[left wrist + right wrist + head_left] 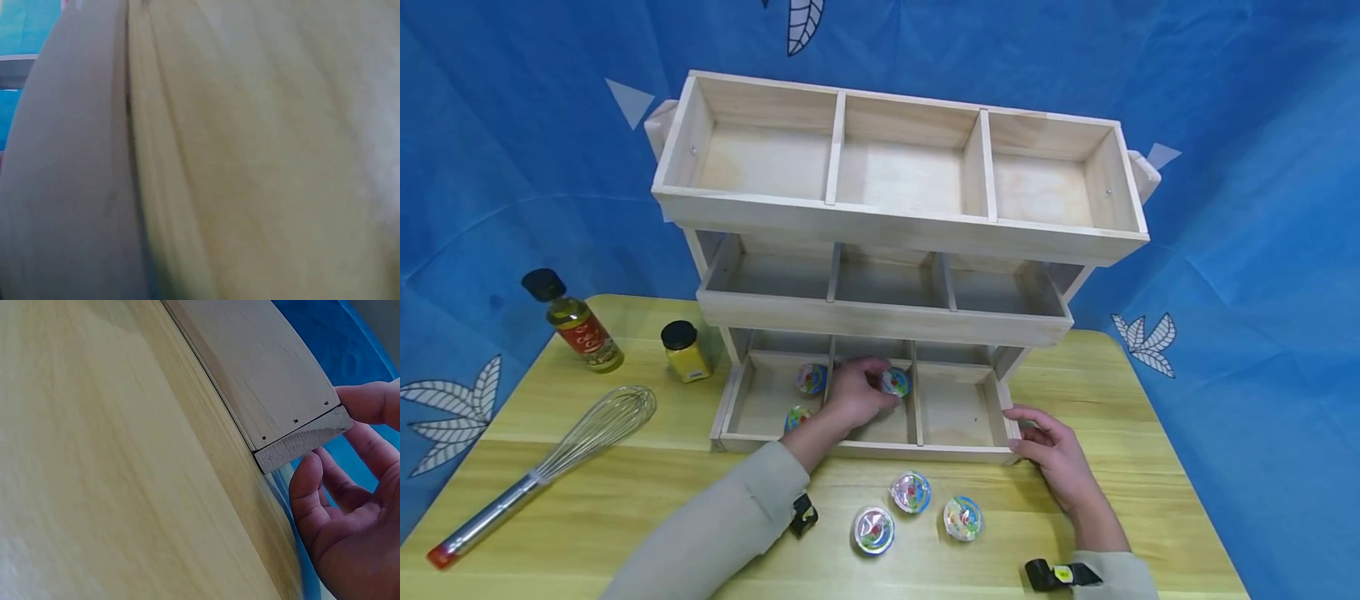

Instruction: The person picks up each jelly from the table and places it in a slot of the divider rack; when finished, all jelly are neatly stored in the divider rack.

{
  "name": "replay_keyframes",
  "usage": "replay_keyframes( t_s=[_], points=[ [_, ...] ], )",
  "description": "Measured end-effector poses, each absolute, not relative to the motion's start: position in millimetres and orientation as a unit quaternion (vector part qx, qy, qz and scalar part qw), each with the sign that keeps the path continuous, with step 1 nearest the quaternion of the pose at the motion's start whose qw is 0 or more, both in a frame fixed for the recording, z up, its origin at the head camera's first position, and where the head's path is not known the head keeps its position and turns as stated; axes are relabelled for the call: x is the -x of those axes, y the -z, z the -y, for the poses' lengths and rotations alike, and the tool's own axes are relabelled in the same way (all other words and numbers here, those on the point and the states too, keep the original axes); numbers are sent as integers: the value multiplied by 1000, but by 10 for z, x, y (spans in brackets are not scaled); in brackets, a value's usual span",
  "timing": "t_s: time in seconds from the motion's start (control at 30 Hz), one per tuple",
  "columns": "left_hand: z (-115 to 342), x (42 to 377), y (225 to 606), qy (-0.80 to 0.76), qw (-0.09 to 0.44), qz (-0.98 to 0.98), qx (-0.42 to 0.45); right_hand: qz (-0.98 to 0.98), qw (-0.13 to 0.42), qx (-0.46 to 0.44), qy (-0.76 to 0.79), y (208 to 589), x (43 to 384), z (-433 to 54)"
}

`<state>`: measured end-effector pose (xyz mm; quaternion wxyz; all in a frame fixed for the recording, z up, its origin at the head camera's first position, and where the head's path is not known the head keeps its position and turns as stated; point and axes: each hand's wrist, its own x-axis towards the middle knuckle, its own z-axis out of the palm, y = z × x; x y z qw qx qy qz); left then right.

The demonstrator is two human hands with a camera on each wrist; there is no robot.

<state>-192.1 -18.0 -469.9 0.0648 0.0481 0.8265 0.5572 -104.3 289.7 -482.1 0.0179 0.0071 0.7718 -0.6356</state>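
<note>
A small jelly cup with a printed lid is between the thumb and fingers of my left hand, over the middle compartment of the rack's bottom tier. Two more jelly cups, one at the back and one nearer the front, sit in the left compartment, the latter partly behind my forearm. My right hand holds the front right corner of the pale wooden rack, its fingers and thumb about the end of the front board. The left wrist view shows only the board and table, no hand.
Three jelly cups stand on the wooden table before the rack. At left are an oil bottle, a yellow jar with a black lid and a whisk. Blue cloth hangs behind.
</note>
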Motion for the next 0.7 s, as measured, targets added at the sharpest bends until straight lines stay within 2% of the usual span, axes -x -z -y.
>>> replay_keyframes(
  t_s=[0.7],
  points=[
    [176, 1895, 4717, -523, 34, -848, -79, -765, 18, -5, 644, 4837, 1046, -2903]
  ],
)
